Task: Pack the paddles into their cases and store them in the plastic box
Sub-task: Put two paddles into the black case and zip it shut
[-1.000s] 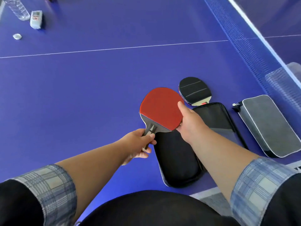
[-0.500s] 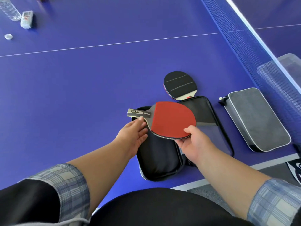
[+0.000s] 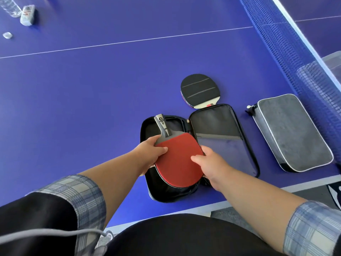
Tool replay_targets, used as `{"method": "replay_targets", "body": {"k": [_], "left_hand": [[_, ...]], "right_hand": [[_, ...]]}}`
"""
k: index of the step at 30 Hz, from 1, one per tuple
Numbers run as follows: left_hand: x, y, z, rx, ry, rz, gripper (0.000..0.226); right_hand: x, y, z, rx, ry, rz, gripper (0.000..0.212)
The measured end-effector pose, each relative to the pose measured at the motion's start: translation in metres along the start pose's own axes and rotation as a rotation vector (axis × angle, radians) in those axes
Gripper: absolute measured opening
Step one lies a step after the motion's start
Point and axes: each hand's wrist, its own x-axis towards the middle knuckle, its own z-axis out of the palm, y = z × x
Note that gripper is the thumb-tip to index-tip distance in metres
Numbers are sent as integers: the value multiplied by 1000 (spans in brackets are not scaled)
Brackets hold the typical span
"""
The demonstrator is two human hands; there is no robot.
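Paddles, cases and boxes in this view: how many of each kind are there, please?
Paddles: 2, the red paddle and the black paddle
Cases: 2, the open black case and the closed grey case
Plastic box: 1
Total: 5

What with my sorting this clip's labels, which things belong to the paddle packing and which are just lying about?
Job in hand: red paddle, held by left hand and right hand over the open black case; black paddle; grey case; plastic box beyond the net.
Lying about: clear bottle, small white packet, small cap, all far left.
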Motion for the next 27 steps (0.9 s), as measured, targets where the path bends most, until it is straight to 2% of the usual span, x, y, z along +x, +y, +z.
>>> {"method": "replay_targets", "body": {"k": [3, 7, 10, 13, 16, 19, 22, 25, 27], "left_hand": [[-3, 5, 3, 202, 158, 33, 37], [-4, 8, 4, 396, 208, 3, 17], [-4, 12, 3, 535, 249, -47, 8], [0, 13, 8, 578, 294, -57, 17], [5, 9, 13, 592, 320, -32, 42], [8, 6, 15, 696, 359, -25, 50], [12, 3, 10, 760, 347, -33, 52], [15, 2, 6, 739, 317, -5, 57], [15, 5, 5, 716, 331, 3, 61]], "right_hand": [[-3, 3, 14, -92, 22, 13, 38], [-5, 0, 20, -120, 17, -6, 60], [-6, 0, 25, -149, 4, -36, 62], [-5, 1, 33, -213, 58, -52, 61], [-4, 1, 38, -343, 131, -58, 77], [-3, -1, 40, -441, 190, -47, 84], [-3, -3, 40, -504, 212, 6, 71], [-5, -11, 36, -498, 167, 37, 47], [-4, -18, 33, -462, 168, 35, 48]]}}
